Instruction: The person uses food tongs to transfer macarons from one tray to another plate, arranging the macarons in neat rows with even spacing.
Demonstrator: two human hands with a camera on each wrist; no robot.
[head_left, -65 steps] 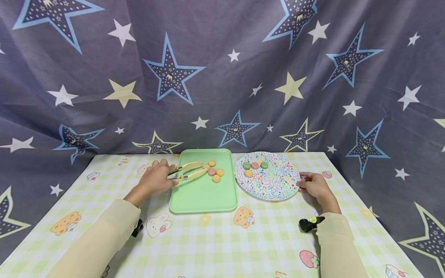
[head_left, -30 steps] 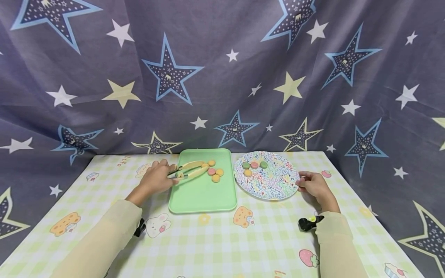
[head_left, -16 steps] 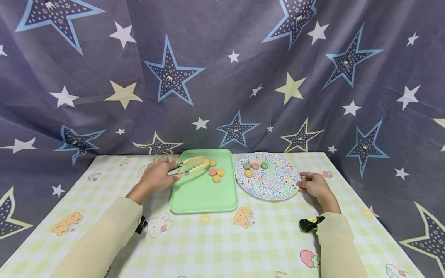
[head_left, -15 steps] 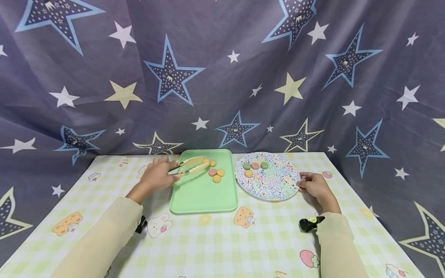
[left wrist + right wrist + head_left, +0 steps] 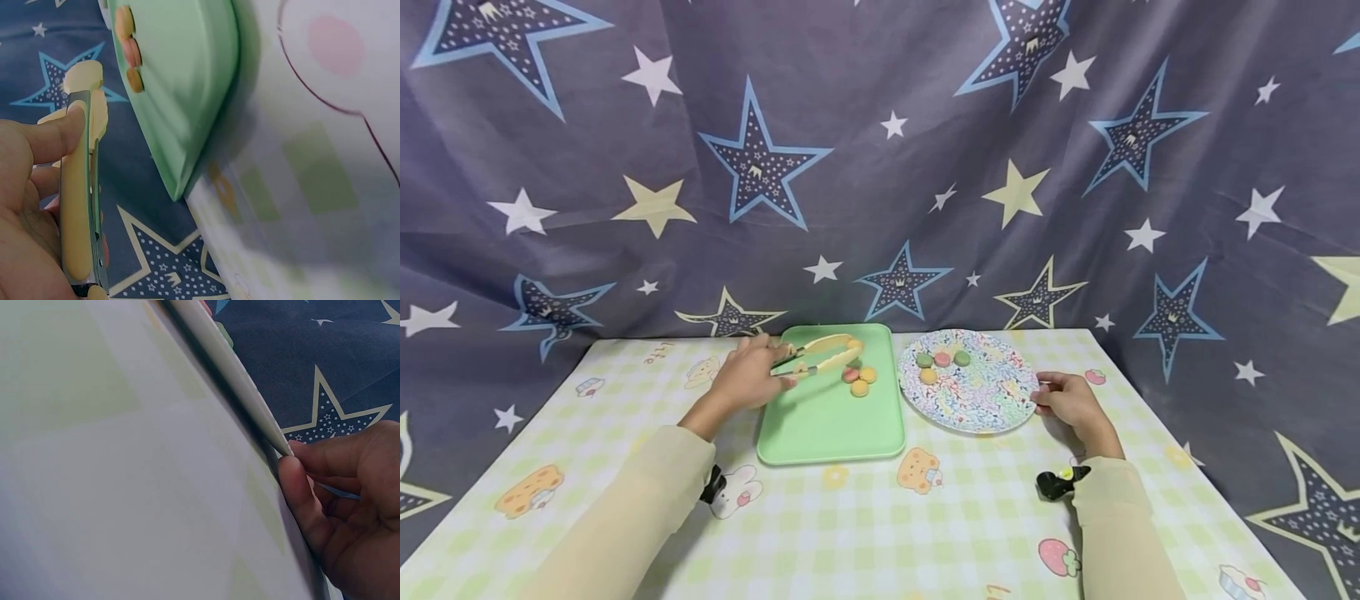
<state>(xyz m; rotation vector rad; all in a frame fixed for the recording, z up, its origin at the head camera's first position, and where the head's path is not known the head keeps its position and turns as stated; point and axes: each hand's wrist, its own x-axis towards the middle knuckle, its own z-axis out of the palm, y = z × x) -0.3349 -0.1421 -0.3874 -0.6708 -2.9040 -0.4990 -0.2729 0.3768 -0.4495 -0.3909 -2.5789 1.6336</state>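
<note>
My left hand (image 5: 747,375) grips a pair of tongs (image 5: 826,364) with cream tips, thumb along one arm in the left wrist view. The tongs reach over the green tray (image 5: 827,433), tips near each other around what looks like a yellow macaron (image 5: 854,345), partly hidden. Below the tips lie a pink macaron (image 5: 850,375), two yellow macarons (image 5: 860,388) and a partly covered green piece. With thumb and fingers my right hand (image 5: 1072,406) pinches the right rim of the speckled plate (image 5: 985,400). On the plate are two green macarons (image 5: 962,358), a pink one and a yellow one.
The tray and plate stand side by side at the back of the table, on a checked cloth (image 5: 820,533) with printed cartoons. A dark star-patterned curtain (image 5: 880,208) hangs right behind the table's back edge. A black wrist camera (image 5: 1056,485) sits by the right sleeve.
The tongs' tips have risen and shifted slightly right with what looks like a yellow macaron between them, and a green piece shows beneath. The right hand keeps its hold on the plate's rim.
</note>
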